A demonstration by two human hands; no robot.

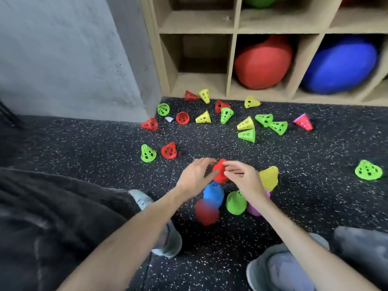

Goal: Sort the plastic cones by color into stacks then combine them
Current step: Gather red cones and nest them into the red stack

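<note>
Both the left hand (194, 177) and right hand (241, 177) pinch a red cone (219, 172) just beyond the blue stack (214, 193); loose cones lie farther beyond. No readable writing shows.

One head-worn camera looks forward and down, close over the speckled floor (105, 148). The shelf unit (235, 49) stands farther ahead

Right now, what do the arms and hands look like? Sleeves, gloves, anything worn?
Both forearms are bare up to the frame edge, with no sleeve in view. The left hand and right hand have no gloves. No watch, ring or band shows on either wrist or hand.
</note>
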